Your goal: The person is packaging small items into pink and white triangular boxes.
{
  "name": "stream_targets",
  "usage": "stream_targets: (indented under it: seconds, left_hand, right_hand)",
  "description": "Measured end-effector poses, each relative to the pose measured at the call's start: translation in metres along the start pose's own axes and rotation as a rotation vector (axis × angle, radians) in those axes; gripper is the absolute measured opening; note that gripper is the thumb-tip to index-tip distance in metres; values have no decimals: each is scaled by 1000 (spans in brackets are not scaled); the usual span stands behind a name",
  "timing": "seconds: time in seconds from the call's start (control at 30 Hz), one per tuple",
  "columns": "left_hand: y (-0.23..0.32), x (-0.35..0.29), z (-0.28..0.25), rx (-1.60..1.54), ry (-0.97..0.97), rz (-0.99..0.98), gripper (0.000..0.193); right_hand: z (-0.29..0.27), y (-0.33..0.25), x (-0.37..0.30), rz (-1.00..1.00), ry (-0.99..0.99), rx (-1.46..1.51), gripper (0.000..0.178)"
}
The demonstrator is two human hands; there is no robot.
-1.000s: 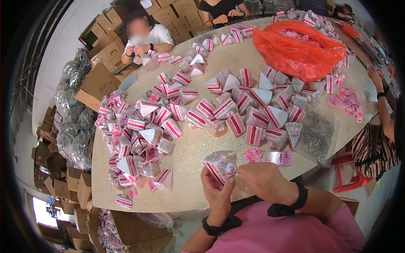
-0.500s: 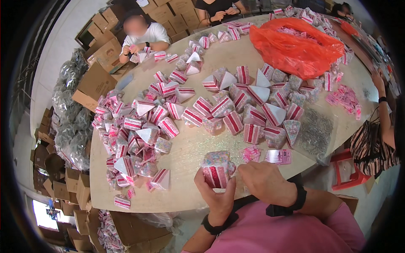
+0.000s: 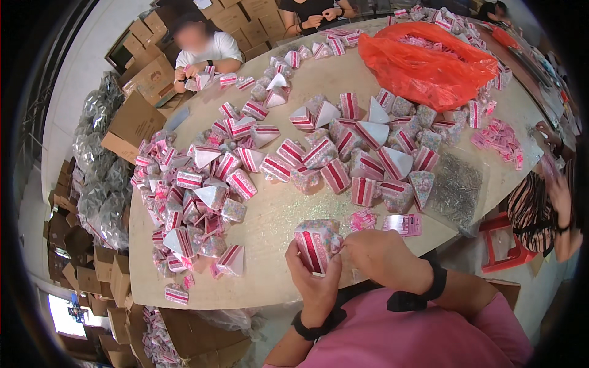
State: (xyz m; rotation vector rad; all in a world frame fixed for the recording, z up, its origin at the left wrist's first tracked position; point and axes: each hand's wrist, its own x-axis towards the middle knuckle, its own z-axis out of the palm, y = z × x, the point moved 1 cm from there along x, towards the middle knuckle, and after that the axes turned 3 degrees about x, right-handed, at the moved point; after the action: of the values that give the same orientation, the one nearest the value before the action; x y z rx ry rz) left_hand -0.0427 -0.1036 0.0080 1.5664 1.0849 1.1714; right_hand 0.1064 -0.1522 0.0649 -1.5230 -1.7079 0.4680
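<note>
My left hand [image 3: 316,285] is closed around a toy cake slice [image 3: 314,245] with pink and red layered sides and a pale sprinkled coat. The slice is tilted, just above the table's near edge. At its right side, my right hand [image 3: 381,257] is closed in a pinch, fingertips against the sprinkled edge. Whatever those fingers hold is too small or hidden. Just beyond my hands lie a small heap of pink tags [image 3: 363,219] and a pink card with a silvery panel [image 3: 402,224]. More cake slices [image 3: 366,191] are piled farther back.
A clear bag of small metal pins [image 3: 457,193] lies right of the slices. Another heap of slices [image 3: 211,196] covers the table's left part. A red plastic bag [image 3: 423,67] stands at the far right, near loose pink tags [image 3: 498,142]. Co-workers sit around the table [image 3: 270,270].
My right hand has come against the slice's right side, and the slice has tilted a little in my left hand. A co-worker's arm at the right has moved nearer.
</note>
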Motion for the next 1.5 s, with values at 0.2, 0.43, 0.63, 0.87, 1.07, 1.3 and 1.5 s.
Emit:
stream_targets:
  seconds: [0.2,0.43,0.63,0.87,1.07,1.3,1.5]
  left_hand:
    - [-4,-2,-2,87,-47,27,67]
    - [-5,-1,1,14,-34,6,64]
    - [-8,-1,3,62,4,72,68]
    - [2,0,5,192,-1,207,68]
    - [-9,-1,6,219,1,182,64]
    - [-5,-2,4,266,-85,88,62]
    - [-22,-2,-6,143,-132,-66,55]
  right_hand:
    - [-2,4,1,158,4,230,15]
    - [1,7,1,186,31,271,16]
    - [3,7,0,252,25,236,16]
    - [11,12,-4,236,69,183,14]
    - [22,14,-2,239,11,25,11]
    - [16,15,4,570,-41,581,43]
    - [26,30,9,709,-215,963,52]
